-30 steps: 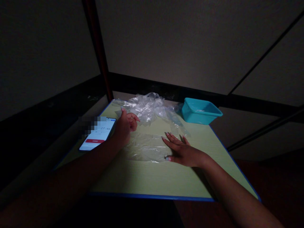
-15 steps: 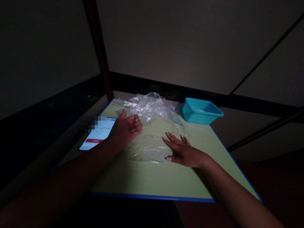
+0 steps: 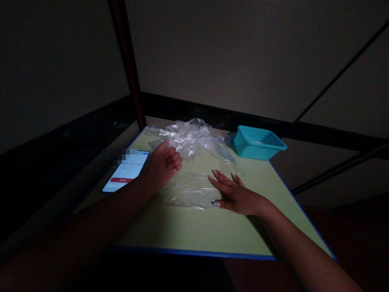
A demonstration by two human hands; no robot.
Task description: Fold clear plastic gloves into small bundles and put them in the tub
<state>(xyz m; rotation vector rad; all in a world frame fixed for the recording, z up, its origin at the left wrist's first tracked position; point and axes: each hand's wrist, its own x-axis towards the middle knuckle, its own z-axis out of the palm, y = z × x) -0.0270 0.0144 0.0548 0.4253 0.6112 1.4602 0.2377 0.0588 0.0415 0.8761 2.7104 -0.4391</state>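
Pressing lightly with right hand [image 3: 232, 197] on flat clear plastic [image 3: 188, 192] on tabletop [image 3: 194, 231], fingers spread and released, apparently for steadying. Curling fingers of left hand [image 3: 164, 164] near other end; cannot tell if grasping. Having crumpled plastic [image 3: 191, 138] behind, probably for working room.

On the lit screen of the phone [image 3: 127, 170], which lies at about ten o'clock on the table [image 3: 194, 229], there can be read the number 00:27:47, while the small writing on the red bar [image 3: 121, 179] at six o'clock from these digits is too tiny to read.
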